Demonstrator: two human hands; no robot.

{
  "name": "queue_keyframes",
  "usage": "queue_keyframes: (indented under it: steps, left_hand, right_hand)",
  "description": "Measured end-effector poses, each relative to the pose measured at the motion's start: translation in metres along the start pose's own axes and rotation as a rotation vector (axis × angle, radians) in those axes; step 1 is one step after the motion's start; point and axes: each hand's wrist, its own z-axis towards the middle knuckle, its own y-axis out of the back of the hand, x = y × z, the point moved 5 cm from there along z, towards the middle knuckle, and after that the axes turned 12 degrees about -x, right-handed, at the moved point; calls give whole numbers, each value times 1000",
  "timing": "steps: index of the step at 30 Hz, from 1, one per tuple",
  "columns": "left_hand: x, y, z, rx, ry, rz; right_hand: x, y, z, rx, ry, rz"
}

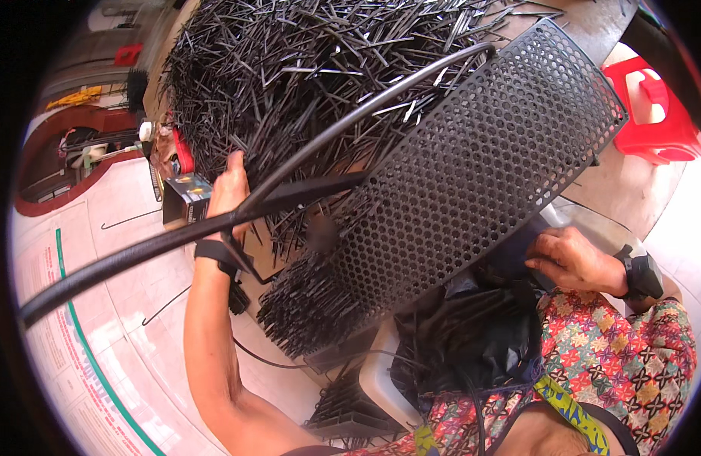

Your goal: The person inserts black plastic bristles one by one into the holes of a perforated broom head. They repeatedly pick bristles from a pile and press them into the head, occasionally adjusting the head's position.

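My left hand (229, 190) rests at the left edge of a big heap of thin black sticks (305, 83). One digit points away from me, while a black bar and the heap hide part of the hand; it looks open, with no object visible in it. My right hand (567, 258) is beside the right edge of a black perforated tray (472, 175), its fingers curled inward on a dark thing I cannot make out. The slanted tray is full of round holes. Many black sticks (312, 308) stand packed at its near-left end.
Curved black bars (191, 232) cross the view before my left arm. A dark box (187, 199) stands left of the heap. A red plastic stool (654, 106) is at right. Black plastic sheeting (472, 338) and a white tub rim (384, 372) lie near my lap.
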Motion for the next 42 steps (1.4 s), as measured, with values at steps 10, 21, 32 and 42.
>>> queue_keyframes:
  steps: [10,21,32,42]
  left_hand:
    - [22,-29,-30,176,189,-64]
    - [-20,-55,-28,171,-74,273]
    - [-3,-62,-2,-105,165,26]
    - [21,-67,3,27,284,167]
  right_hand:
    - [-14,-11,2,8,104,-149]
    - [-13,-13,-3,32,119,-193]
    - [-6,-10,-8,71,128,-240]
    - [-16,-13,-10,32,190,-258]
